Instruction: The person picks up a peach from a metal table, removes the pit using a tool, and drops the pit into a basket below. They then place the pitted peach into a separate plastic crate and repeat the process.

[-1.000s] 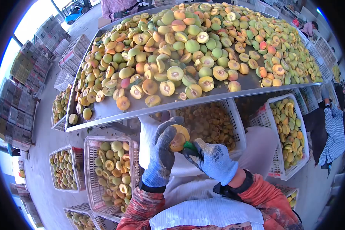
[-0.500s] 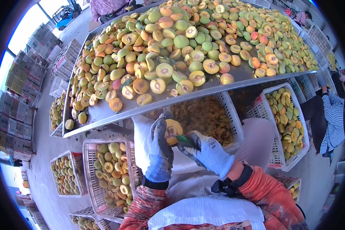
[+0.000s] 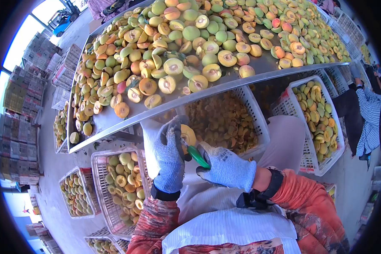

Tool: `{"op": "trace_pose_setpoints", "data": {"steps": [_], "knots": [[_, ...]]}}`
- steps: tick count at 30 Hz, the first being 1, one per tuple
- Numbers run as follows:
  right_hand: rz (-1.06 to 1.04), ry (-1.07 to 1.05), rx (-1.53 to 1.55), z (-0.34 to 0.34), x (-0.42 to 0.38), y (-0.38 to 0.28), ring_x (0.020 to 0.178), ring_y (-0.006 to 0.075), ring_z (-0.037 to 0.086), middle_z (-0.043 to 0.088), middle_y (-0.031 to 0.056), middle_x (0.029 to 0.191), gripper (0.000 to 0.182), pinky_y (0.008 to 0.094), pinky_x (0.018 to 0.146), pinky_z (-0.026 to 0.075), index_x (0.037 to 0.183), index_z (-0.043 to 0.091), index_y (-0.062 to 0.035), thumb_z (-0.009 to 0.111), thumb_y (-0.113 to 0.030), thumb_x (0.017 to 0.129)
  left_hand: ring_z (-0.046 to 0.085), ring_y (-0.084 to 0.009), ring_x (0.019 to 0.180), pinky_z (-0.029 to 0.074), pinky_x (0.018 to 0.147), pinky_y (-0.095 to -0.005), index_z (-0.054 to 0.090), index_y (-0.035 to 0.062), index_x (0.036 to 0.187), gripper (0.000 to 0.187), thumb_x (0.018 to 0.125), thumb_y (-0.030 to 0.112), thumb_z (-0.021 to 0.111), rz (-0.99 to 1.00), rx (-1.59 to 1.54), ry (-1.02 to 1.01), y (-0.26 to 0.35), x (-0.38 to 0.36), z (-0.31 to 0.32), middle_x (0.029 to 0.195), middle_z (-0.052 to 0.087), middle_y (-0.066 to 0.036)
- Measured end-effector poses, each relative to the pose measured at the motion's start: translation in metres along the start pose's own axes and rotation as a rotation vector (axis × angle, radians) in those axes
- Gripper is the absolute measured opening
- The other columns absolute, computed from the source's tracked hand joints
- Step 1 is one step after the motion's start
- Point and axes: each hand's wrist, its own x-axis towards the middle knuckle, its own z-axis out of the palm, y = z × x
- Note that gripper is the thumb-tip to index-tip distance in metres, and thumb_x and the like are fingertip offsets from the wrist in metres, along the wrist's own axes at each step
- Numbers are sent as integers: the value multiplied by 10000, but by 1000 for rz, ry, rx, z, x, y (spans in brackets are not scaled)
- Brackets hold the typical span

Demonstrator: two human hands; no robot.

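Note:
My left hand (image 3: 170,154), in a blue and grey glove, is wrapped round a halved yellow fruit (image 3: 187,134), its cut face turned to the right. My right hand (image 3: 226,165), gloved alike, grips a green-handled tool (image 3: 197,156) whose tip reaches the fruit's cut face; the tip itself is hard to make out. Both hands are over my lap, below the metal table's edge (image 3: 156,111). Halved and whole green, yellow and orange fruits (image 3: 173,66) are heaped on the table.
Under the table edge stands a crate (image 3: 258,122) of dark yellow pieces. Fruit-filled crates stand at right (image 3: 315,169) and left (image 3: 98,169). Stacked crates (image 3: 19,127) line the far left. Another person in a checked sleeve (image 3: 369,114) is at far right.
The view has shifted, so the table appears higher. My right hand has turned and lowered slightly, showing more of the green handle. My left hand still holds the fruit half.

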Motion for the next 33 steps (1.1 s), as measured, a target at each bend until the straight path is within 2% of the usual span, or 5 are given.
{"op": "trace_pose_setpoints", "data": {"steps": [15, 17, 19, 21, 33], "knots": [[514, -359, 1418, -41, -7, 13, 481, 77, 501, 555, 31, 784, 371, 197, 419, 419, 1057, 502, -25, 677, -178, 767, 589, -121, 749, 482, 651, -268, 641, -16, 997, 209, 860, 104, 539, -189, 231, -352, 10, 52, 21, 908, 656, -58], [448, -355, 1585, -47, -8, 15, 497, 77, 509, 562, 28, 785, 362, 191, 420, 415, 1056, 512, -28, 680, -156, 763, 600, -149, 713, 484, 638, -276, 642, 1, 997, 205, 850, 103, 542, 628, 518, -551, -6, 66, 22, 846, 654, -76], [432, -319, 1436, -50, -3, 19, 505, 77, 512, 564, 27, 788, 360, 193, 429, 417, 1058, 514, -30, 680, -152, 762, 621, -212, 736, 490, 640, -300, 623, 18, 1039, 225, 850, 90, 525, 763, 640, -528, -17, 71, 27, 825, 648, -112], [413, -282, 1278, -47, 0, 24, 513, 77, 515, 567, 26, 792, 359, 195, 438, 419, 1060, 516, -31, 680, -148, 762, 633, -222, 768, 494, 645, -306, 613, 11, 1051, 243, 864, 121, 503, -146, 374, -379, -16, 70, 39, 837, 649, -120], [358, -188, 1758, -48, -16, 36, 445, 105, 472, 537, 25, 694, 375, 229, 419, 368, 1082, 529, -14, 671, -122, 752, 595, -129, 702, 499, 670, -260, 638, -34, 933, 330, 847, 268, 536, -120, -34, -521, -18, 79, 70, 827, 637, -74]]}}
